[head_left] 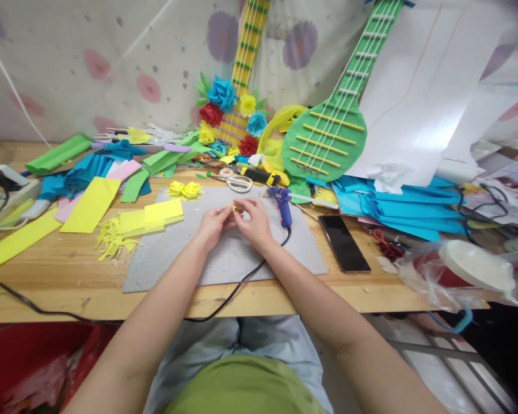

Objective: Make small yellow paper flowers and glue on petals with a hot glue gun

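Note:
My left hand (216, 227) and my right hand (254, 221) meet over the grey cutting mat (155, 270). Their fingertips pinch a small piece of yellow crepe paper (234, 208) between them; most of it is hidden by the fingers. Finished-looking yellow paper flowers (185, 190) lie on the mat to the upper left. Left of my hands are yellow paper strips (164, 211) and a heap of yellow paper scraps (116, 238). A blue hot glue gun (282, 207) rests just right of my right hand, its black cord running under my right forearm.
Scissors (239, 183) lie behind my hands. A phone (344, 244) is on the right, near blue crepe paper (406, 207). A green paper instrument (326, 138) and a yellow one with flowers (242, 75) lean at the back. Coloured paper (90, 204) covers the left.

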`<state>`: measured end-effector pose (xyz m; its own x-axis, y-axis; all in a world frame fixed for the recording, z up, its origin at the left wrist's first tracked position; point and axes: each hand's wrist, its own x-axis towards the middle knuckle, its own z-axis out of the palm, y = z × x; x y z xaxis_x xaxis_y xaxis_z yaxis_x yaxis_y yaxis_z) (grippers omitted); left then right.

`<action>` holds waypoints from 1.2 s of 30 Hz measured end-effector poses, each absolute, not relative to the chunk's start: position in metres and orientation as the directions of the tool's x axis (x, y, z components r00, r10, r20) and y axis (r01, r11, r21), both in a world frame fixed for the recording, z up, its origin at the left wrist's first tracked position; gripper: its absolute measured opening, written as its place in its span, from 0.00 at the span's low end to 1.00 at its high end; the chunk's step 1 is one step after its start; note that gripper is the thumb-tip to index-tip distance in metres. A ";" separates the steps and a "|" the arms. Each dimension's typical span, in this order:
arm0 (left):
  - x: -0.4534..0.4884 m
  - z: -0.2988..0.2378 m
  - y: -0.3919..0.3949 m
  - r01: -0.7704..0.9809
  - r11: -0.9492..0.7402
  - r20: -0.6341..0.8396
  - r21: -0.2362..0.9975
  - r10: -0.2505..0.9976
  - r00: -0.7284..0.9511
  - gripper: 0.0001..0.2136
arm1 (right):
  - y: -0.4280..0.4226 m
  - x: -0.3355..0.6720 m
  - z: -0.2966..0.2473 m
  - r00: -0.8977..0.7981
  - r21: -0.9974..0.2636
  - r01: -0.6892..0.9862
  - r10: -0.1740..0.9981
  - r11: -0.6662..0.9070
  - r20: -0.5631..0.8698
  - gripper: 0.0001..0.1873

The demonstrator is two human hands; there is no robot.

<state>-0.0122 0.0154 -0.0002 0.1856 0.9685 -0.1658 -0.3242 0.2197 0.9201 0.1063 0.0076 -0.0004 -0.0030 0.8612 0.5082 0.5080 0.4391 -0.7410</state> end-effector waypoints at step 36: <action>-0.155 0.054 0.052 0.065 -0.030 0.053 0.997 0.923 -0.382 0.07 | 0.025 0.126 -0.028 0.040 -0.829 0.494 0.946 0.261 0.322 0.13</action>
